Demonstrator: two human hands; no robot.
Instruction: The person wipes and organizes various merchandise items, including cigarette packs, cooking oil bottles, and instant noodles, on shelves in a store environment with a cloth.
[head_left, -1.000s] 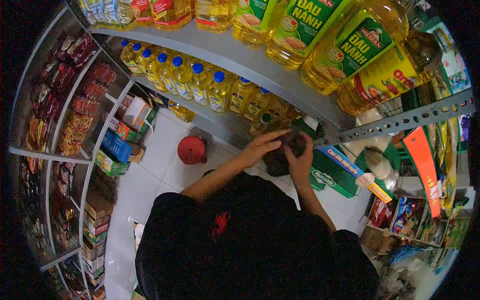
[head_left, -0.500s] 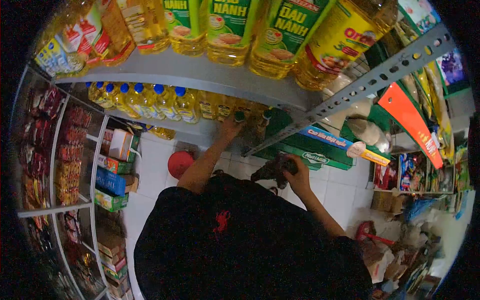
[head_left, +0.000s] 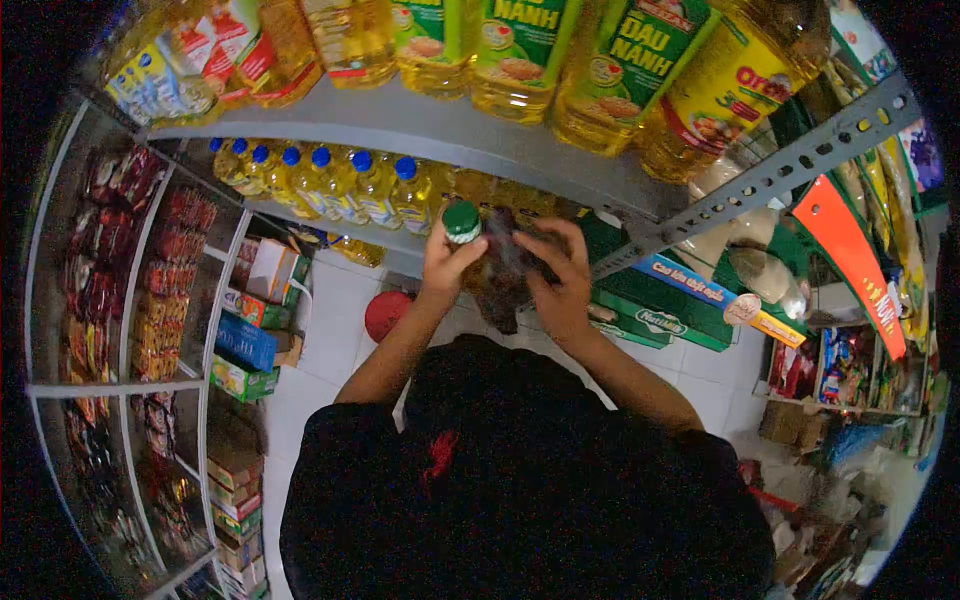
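My left hand point(head_left: 449, 262) grips a green-capped bottle point(head_left: 462, 222) near its top, in front of the lower shelf. A dark, crumpled cloth point(head_left: 505, 300) hangs against the bottle's side and hides most of its body. My right hand point(head_left: 562, 282) is on the right of the bottle, its fingers bent over the cloth. Behind both hands stand yellow oil bottles with blue caps point(head_left: 362, 188) in a row on the lower shelf.
Large oil bottles point(head_left: 520, 60) line the upper shelf point(head_left: 420, 125) above my hands. A perforated metal post point(head_left: 790, 150) slants on the right, near green boxes point(head_left: 660, 318). A red round object point(head_left: 390, 317) sits on the tiled floor. Packet-filled racks point(head_left: 120, 390) stand left.
My left hand has lifted the green-capped bottle off the lower shelf, toward me. My right hand has brought the dark cloth up and leftward to the bottle. The view has shifted slightly.
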